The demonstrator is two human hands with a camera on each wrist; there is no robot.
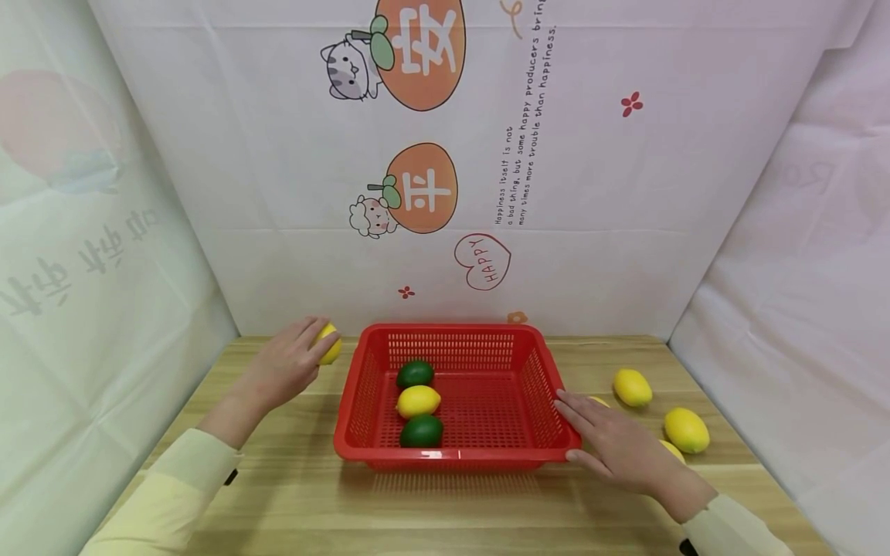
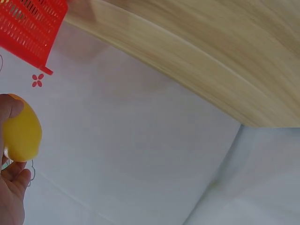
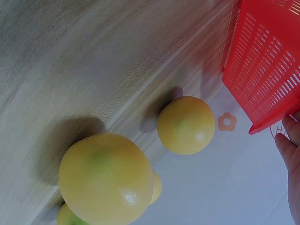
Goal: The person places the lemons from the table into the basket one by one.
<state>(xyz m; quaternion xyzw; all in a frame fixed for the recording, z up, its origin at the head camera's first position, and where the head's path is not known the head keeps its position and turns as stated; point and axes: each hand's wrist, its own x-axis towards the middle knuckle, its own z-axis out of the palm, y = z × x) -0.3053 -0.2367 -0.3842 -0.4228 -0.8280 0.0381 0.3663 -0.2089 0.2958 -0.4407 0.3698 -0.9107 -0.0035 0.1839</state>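
Observation:
My left hand [image 1: 288, 361] grips a yellow lemon [image 1: 331, 345] to the left of the red plastic basket [image 1: 452, 455]. In the left wrist view, the thumb and fingers hold this lemon [image 2: 22, 133] at its two ends. Inside the basket, along its left half, a lemon [image 1: 419, 402] lies between two dark green lime-like fruits, one behind [image 1: 415, 374] and one in front [image 1: 421, 432]. My right hand [image 1: 619, 444] rests at the basket's right rim, fingers extended along it and thumb at the front corner. In the right wrist view the fingertips touch the basket wall [image 3: 265, 61].
Several lemons lie on the wooden table [image 1: 445, 517] right of the basket, among them one at the back [image 1: 633, 388] and one farther right [image 1: 687, 430]. Others are partly hidden by the right hand. White printed cloth [image 1: 584, 193] encloses the table's back and sides.

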